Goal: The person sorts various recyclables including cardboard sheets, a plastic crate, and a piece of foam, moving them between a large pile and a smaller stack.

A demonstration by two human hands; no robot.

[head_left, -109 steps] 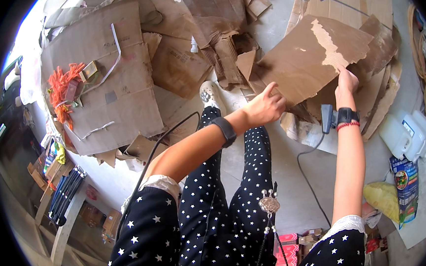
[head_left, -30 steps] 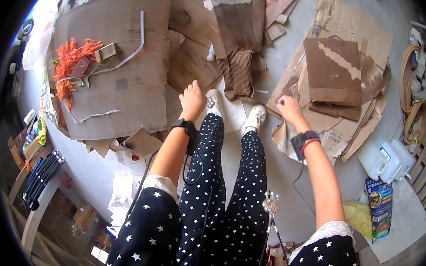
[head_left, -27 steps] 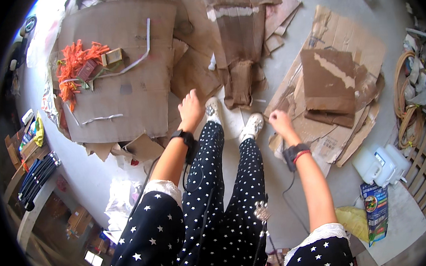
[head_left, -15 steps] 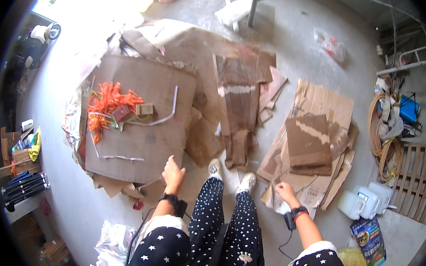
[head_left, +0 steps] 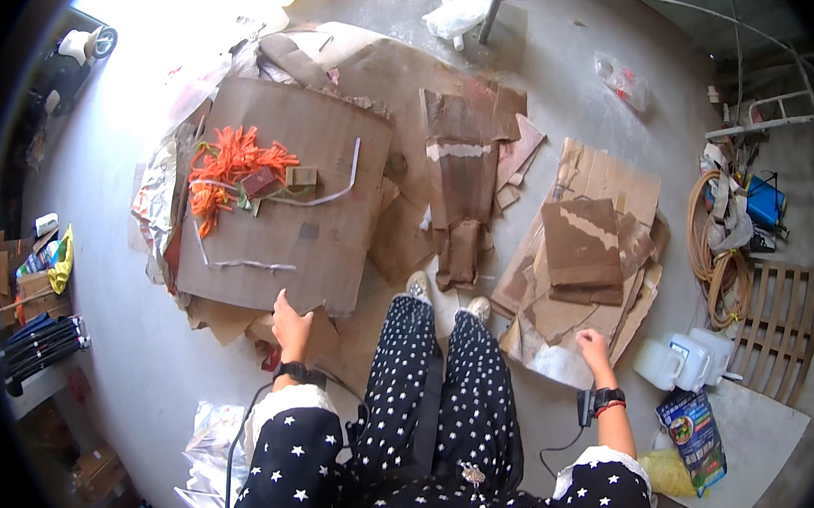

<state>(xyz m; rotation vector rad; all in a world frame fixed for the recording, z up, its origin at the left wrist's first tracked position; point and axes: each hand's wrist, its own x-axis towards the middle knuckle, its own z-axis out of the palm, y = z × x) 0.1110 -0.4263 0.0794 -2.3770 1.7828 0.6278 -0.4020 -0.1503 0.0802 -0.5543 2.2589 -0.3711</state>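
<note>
My left hand (head_left: 291,328) is open, index finger stretched out, near the front edge of a large flat brown cardboard sheet (head_left: 264,236); I see nothing in it. On that sheet lie a bundle of orange strips (head_left: 240,154), a small dark red box (head_left: 258,181), a small tan box (head_left: 302,176) and thin white strips (head_left: 350,178). My right hand (head_left: 594,347) is loosely closed with nothing visible in it. It is beside the near end of a pile of flattened cardboard (head_left: 527,283), by a whitish sheet (head_left: 562,364). A darker brown piece (head_left: 577,252) tops that pile.
Between the piles lies stained, folded cardboard (head_left: 459,184). On the right are coiled hose (head_left: 705,233), a wooden slatted pallet (head_left: 778,322), white jugs (head_left: 674,360) and a blue printed bag (head_left: 694,437). Clear plastic (head_left: 215,447) lies at lower left; a metal pole (head_left: 498,2) stands ahead.
The view has shifted, and my legs have changed position. My left hand has moved left, still open. My right hand has moved right, and more of the whitish sheet beside it shows.
</note>
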